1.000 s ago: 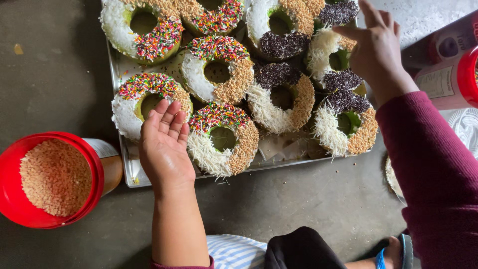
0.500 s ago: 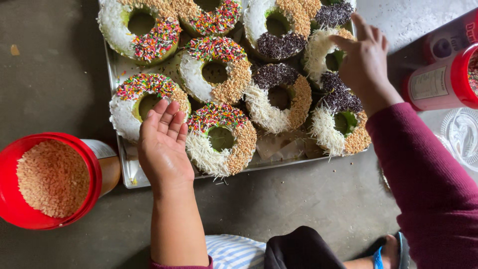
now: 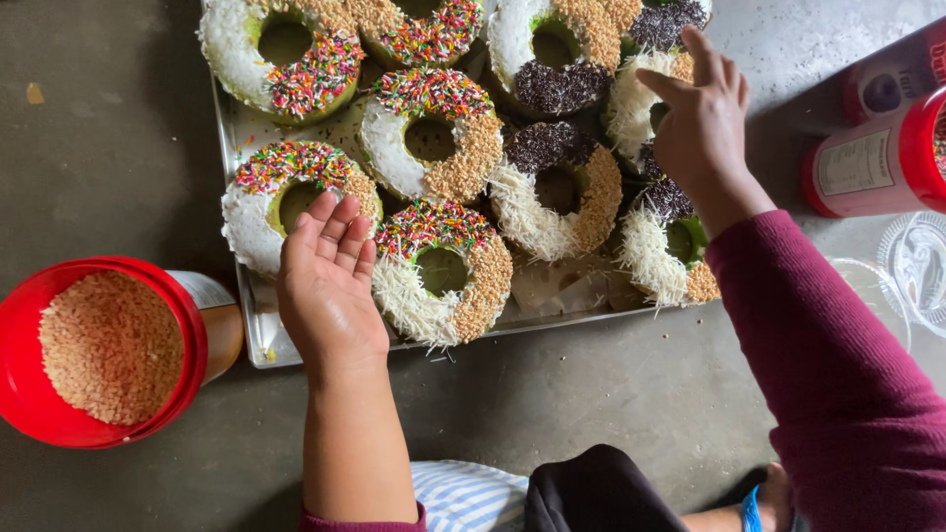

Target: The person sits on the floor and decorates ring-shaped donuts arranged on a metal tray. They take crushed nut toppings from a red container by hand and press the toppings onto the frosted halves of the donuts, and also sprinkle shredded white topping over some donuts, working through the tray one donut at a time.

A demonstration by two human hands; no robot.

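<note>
Nearest the camera, the left hand (image 3: pixel 330 286) lay flat over the near edge of the metal tray (image 3: pixel 258 325), palm down, fingers loose and slightly spread, grasping nothing; its fingertips (image 3: pixel 340 215) rested at the near rim of the sprinkle-topped ring cake (image 3: pixel 296 197) at the tray's near-left corner, just as they had 1 second earlier. Left of it, off the tray on the grey floor (image 3: pixel 118 148), stood a red tub of crushed nuts (image 3: pixel 103 350), open and close to the tray's near-left corner. Further in, the right hand (image 3: pixel 702 133) had dropped from the far-right corner toward the right edge, and hovered over the chocolate-and-coconut ring cake (image 3: pixel 655 113), fingers drawn together and curled down as if pinching something small; whether they held any topping could not be told. That shift suggested the topping work had moved down the right-hand column. The cakes sat packed edge to edge, leaving almost no bare tray between them. Beyond the right edge, 2 red-lidded jars (image 3: pixel 877 148) and a clear plastic lid (image 3: pixel 916 266) crowded the floor, so free room lay mainly along the near side.
</note>
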